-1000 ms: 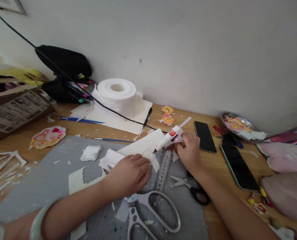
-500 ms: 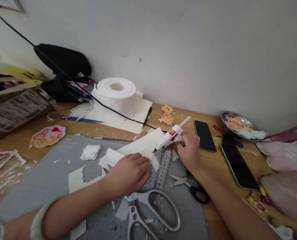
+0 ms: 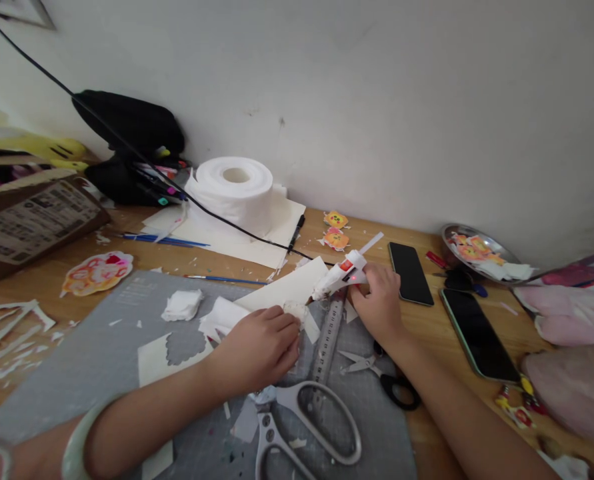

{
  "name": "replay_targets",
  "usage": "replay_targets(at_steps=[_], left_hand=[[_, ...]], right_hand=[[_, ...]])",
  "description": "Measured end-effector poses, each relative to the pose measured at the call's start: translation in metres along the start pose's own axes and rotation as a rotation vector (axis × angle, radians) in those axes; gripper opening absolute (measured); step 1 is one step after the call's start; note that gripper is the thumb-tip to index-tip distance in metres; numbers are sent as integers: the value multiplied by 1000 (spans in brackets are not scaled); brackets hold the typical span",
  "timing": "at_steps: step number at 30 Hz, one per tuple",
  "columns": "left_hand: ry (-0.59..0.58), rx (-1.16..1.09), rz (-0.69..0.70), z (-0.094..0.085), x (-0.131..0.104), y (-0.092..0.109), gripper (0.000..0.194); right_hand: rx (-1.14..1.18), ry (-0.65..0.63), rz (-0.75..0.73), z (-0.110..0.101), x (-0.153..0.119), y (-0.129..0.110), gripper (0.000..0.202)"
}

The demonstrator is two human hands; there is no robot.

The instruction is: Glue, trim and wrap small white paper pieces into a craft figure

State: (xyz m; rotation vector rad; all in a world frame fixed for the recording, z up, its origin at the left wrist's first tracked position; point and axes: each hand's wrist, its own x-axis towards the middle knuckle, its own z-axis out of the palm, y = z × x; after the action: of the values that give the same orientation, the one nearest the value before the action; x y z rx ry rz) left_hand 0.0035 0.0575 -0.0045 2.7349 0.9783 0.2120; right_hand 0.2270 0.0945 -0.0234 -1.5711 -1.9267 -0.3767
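In my right hand (image 3: 378,297) is a white hot glue gun (image 3: 344,272), its red light lit and a clear glue stick poking out of the back. The nozzle points down and left, close to a small cream paper piece (image 3: 297,311). My left hand (image 3: 264,343) has its fingers closed at the edge of that piece; the fingertips are partly hidden. Beneath lies a white paper strip (image 3: 287,285). A folded white tissue (image 3: 183,305) rests to the left, near a sheet with a scalloped cut-out (image 3: 151,357). A steel ruler (image 3: 328,340) runs between my hands.
Large grey-handled scissors (image 3: 321,427) and small black-handled scissors (image 3: 399,390) lie on the grey cutting mat (image 3: 101,360). Two phones (image 3: 411,273) are at the right, by a metal bowl (image 3: 491,267) of paper cut-outs. A tissue roll (image 3: 234,200) stands behind; a black cable crosses overhead.
Hardly anything differs. The glue gun stays over the paper piece and both hands keep their places; the whole view has shifted very slightly.
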Motion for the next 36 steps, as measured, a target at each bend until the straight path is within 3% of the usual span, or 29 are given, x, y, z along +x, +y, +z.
replay_targets(at_steps=[13, 24, 31, 36], left_hand=[[26, -3, 7, 2, -1, 0, 23], [53, -16, 11, 0, 0, 0, 22], [102, -50, 16, 1, -1, -1, 20], [94, -198, -106, -4, 1, -5, 26]], right_hand=[[60, 2, 30, 3, 0, 1, 21], [482, 67, 420, 7, 1, 8, 45], [467, 125, 493, 5, 5, 14, 49], [482, 85, 500, 15, 6, 26, 45]])
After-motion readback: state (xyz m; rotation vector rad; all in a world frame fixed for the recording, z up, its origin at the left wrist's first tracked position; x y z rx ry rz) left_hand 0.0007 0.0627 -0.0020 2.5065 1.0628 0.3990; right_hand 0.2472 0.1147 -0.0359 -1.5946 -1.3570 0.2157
